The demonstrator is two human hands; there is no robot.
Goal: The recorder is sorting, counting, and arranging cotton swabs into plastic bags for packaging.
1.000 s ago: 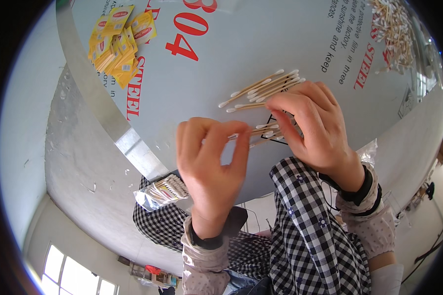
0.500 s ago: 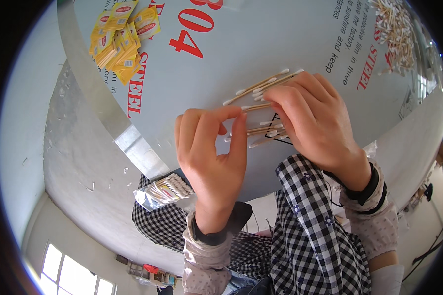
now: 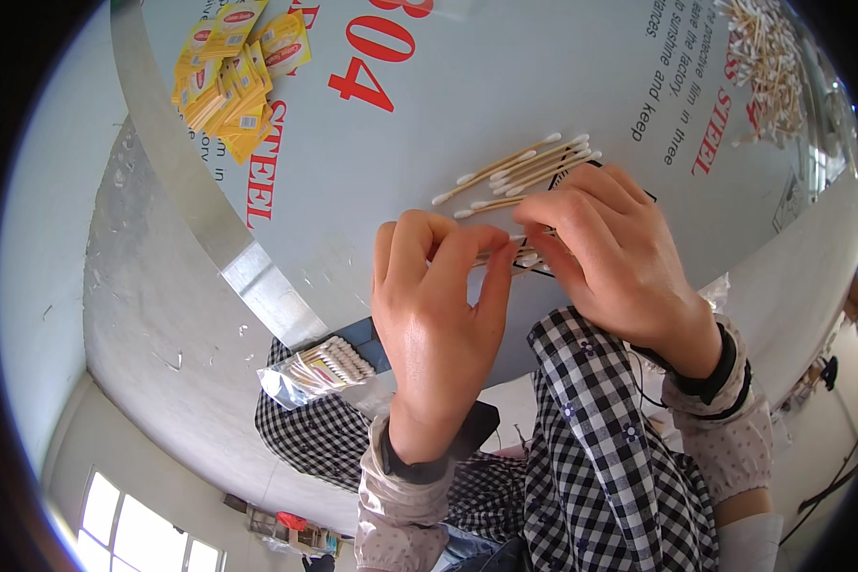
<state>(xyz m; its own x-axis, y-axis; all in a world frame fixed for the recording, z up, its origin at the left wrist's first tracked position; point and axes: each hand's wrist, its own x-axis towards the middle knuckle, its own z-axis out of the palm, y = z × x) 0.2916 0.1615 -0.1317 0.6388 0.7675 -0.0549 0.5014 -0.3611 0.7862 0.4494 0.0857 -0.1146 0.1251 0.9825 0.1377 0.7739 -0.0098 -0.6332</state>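
Note:
Cotton swabs (image 3: 524, 164) with wooden sticks and white tips lie in a loose row on the grey sheet-covered table (image 3: 467, 86). At the near end of the row, my left hand (image 3: 439, 296) is closed, its thumb and forefinger pinched at a swab's white tip. My right hand (image 3: 615, 253) faces it, fingertips closed at the same swab, most of which the fingers hide. More swabs lie just under both hands, partly covered. Two swabs beside my right forefinger lie apart from the farther group.
Yellow printed packets (image 3: 234, 76) are piled at the far left. A large heap of loose swabs (image 3: 767, 76) lies at the far right. By the table's near left edge is a clear bag of swabs (image 3: 319, 370). A metal strip (image 3: 267, 291) borders the table's left side.
Both hands have moved nearer to me, the left also to the right, so their fingertips now almost meet. The swabs previously between them now lie uncovered in the row.

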